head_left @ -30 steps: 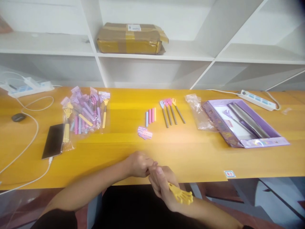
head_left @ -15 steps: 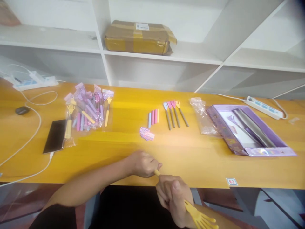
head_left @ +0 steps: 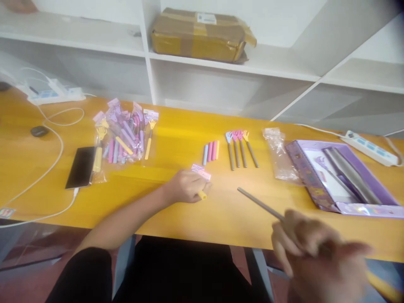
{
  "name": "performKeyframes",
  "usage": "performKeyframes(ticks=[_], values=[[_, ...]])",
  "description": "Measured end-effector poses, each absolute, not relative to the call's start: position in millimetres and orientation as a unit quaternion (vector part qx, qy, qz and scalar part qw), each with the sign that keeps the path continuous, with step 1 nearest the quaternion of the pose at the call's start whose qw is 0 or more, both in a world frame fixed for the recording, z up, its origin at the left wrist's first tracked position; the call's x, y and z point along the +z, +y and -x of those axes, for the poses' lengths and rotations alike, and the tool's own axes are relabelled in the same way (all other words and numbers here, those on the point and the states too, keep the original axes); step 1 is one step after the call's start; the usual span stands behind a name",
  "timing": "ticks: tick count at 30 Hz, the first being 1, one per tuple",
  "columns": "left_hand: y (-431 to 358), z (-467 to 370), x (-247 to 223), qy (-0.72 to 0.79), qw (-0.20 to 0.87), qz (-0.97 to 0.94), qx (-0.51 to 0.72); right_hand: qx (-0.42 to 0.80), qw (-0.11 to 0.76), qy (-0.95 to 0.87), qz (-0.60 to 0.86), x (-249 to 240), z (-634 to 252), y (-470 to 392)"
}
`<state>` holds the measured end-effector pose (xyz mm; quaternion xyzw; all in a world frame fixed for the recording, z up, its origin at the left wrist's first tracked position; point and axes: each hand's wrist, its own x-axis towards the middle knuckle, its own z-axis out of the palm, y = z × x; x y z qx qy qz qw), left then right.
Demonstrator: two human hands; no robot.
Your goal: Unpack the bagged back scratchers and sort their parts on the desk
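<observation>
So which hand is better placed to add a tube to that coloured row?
Likely the left hand: it holds a yellow tube close to the coloured tubes, while the right hand is farther away and grips a grey rod.

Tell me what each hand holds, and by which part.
Left hand: a yellow tube, gripped around its body, one end poking out. Right hand, blurred: a metal rod, gripped away from its bare tip.
</observation>
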<state>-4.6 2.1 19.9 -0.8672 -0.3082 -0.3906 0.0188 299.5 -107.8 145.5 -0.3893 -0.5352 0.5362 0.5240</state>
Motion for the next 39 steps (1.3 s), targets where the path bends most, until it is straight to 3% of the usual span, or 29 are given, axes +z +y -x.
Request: performKeyframes(ticks=[7,11,15,19,27,32,35,39], values=[[11,7,-12,-0.349,-0.130,0.820,-0.435,0.379,0.424,-0.574,0.590,141,-359,20],[12,9,-18,-0.385,-0.197,0.810,-0.396,0.280,0.290,-0.619,0.674,139,-371,70],[11,7,-21,-0.397,-0.216,0.814,-0.364,0.093,0.134,-0.626,0.763,101,-373,127],[12,10,-21,-0.404,-0.219,0.815,-0.354,0.014,0.070,-0.619,0.782,53,-372,164],[13,11,-9,-0.438,-0.294,0.780,-0.336,0.002,0.100,-0.642,0.760,13,-374,181],[9,4,-3,-0.442,-0.389,0.697,-0.410,0.000,0.243,-0.654,0.717,27,-351,157],[7,-4,-4,-0.409,-0.489,0.615,-0.464,0.144,0.306,-0.711,0.616,38,-311,110],[6,-11,-4,-0.359,-0.547,0.588,-0.476,0.374,0.261,-0.780,0.429,42,-246,37]])
